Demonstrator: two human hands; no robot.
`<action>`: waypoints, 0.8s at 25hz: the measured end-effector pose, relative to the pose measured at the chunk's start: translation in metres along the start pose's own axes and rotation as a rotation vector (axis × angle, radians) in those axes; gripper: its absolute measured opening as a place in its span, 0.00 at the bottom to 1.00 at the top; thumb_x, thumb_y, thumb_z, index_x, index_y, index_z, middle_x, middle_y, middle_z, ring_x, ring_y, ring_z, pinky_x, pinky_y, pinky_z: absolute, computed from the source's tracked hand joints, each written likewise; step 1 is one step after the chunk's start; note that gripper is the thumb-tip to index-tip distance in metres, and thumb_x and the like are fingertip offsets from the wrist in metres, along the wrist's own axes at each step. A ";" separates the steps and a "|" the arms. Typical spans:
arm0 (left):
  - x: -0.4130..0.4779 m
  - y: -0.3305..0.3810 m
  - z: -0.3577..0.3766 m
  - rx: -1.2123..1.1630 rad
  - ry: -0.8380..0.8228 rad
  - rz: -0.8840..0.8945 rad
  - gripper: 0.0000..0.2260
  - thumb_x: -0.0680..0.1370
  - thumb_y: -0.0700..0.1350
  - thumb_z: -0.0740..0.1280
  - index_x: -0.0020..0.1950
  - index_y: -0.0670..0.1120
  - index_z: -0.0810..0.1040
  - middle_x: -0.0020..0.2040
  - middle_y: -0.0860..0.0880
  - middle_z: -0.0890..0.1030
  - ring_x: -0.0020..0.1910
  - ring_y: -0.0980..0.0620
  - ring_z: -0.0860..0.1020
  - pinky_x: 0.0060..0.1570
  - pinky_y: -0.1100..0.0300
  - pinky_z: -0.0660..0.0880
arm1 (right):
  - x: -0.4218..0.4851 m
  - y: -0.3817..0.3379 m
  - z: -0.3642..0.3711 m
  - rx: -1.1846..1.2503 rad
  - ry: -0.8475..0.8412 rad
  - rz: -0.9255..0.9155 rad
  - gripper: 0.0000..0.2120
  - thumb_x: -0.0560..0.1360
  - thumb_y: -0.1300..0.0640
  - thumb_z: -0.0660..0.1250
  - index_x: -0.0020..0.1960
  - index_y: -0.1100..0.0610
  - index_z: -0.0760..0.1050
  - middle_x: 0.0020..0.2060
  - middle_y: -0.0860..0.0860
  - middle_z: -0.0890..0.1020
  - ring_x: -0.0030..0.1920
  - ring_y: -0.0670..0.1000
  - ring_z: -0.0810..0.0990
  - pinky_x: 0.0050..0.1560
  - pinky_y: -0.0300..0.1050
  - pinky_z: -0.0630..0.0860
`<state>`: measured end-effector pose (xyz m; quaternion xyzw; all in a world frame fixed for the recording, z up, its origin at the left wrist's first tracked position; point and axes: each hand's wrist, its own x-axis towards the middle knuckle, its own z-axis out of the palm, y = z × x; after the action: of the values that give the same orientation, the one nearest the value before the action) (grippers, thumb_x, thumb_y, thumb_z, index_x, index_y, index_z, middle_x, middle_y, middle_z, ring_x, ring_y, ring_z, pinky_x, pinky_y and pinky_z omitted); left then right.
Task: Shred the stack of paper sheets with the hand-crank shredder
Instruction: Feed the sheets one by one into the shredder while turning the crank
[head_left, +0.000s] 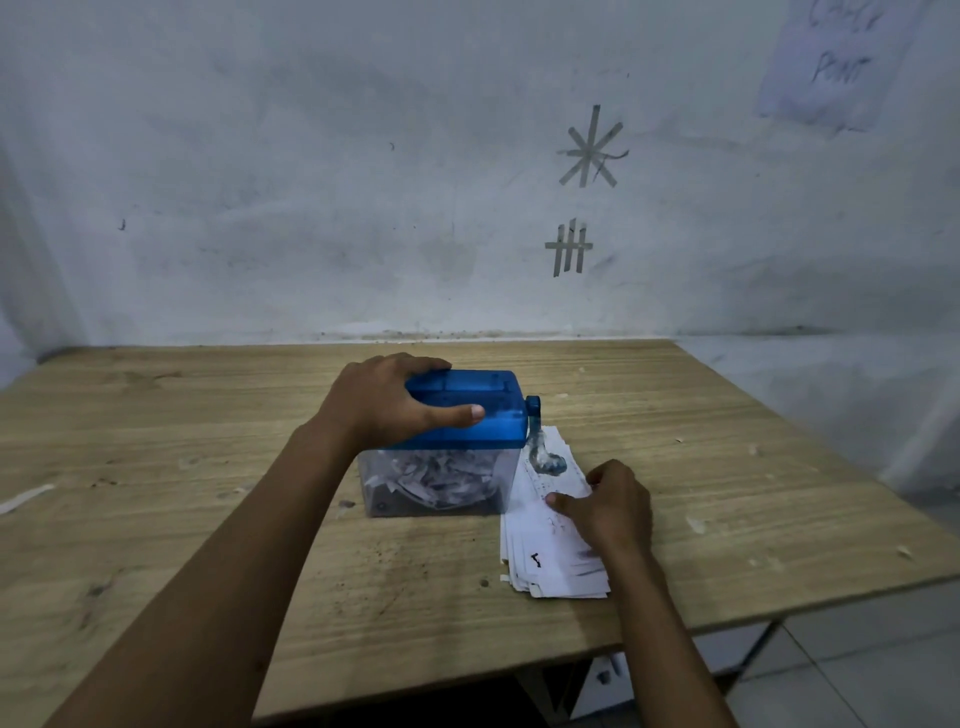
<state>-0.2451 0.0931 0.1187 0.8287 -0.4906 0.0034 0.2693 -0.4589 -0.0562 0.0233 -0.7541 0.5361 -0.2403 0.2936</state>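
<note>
- Left hand (384, 400): grips the blue top (498, 421) of the shredder (457, 447). The fingers curl over its far edge and the thumb lies flat along its near face, pointing right.
- Right hand (610, 501): rests on the stack of paper sheets (545, 556). The fingers are curled downward and the thumb stretches left across the top sheet. Whether a sheet is pinched between them cannot be told.
- Stack of paper sheets: lies flat on the table (208, 441), just right of the shredder and touching its near right corner. The sheets are slightly fanned at the near end, and the far end reaches under the crank.
- Crank (537, 431): mounted on the right side of the blue top. Its arm hangs downward and the handle (545, 462) sits over the far end of the stack, left of and beyond the right hand. Neither hand touches it.
- Writing: the sheets carry dark marks too small to read. No brand is legible on the shredder.
- Clear bin (374, 488): the shredder's lower part, holding a loose heap of white paper shreds (436, 475) that fills more than half of it.
- Table: pale wood with a few white paper scraps (696, 525) scattered on it.
- Wall: behind the table, an asterisk of grey tape strips (592, 148) with a tally-like grid of strips (569, 247) below it.
- Paper notice (836, 62): at the far right, handwritten, with the words blurred.
</note>
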 end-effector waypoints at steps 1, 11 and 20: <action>0.000 0.000 0.000 -0.005 0.001 -0.002 0.45 0.58 0.83 0.59 0.69 0.62 0.75 0.67 0.57 0.78 0.63 0.52 0.77 0.60 0.53 0.73 | 0.002 -0.001 -0.003 0.032 0.026 -0.008 0.22 0.66 0.51 0.82 0.50 0.59 0.76 0.49 0.55 0.83 0.49 0.55 0.80 0.45 0.46 0.75; 0.000 -0.001 0.000 -0.016 0.007 -0.011 0.46 0.57 0.84 0.58 0.69 0.62 0.76 0.68 0.56 0.78 0.64 0.52 0.77 0.62 0.52 0.74 | 0.010 0.003 -0.015 0.056 0.024 -0.141 0.05 0.71 0.62 0.77 0.40 0.62 0.83 0.29 0.46 0.78 0.38 0.50 0.80 0.42 0.42 0.75; 0.001 -0.001 0.000 -0.014 0.019 -0.012 0.46 0.57 0.84 0.58 0.69 0.62 0.76 0.68 0.57 0.78 0.64 0.53 0.77 0.62 0.53 0.73 | 0.019 0.004 -0.024 0.062 -0.011 -0.097 0.07 0.71 0.57 0.79 0.47 0.60 0.86 0.41 0.54 0.86 0.41 0.50 0.81 0.39 0.40 0.73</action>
<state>-0.2440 0.0925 0.1183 0.8296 -0.4833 0.0064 0.2796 -0.4718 -0.0799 0.0389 -0.7710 0.4897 -0.2666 0.3077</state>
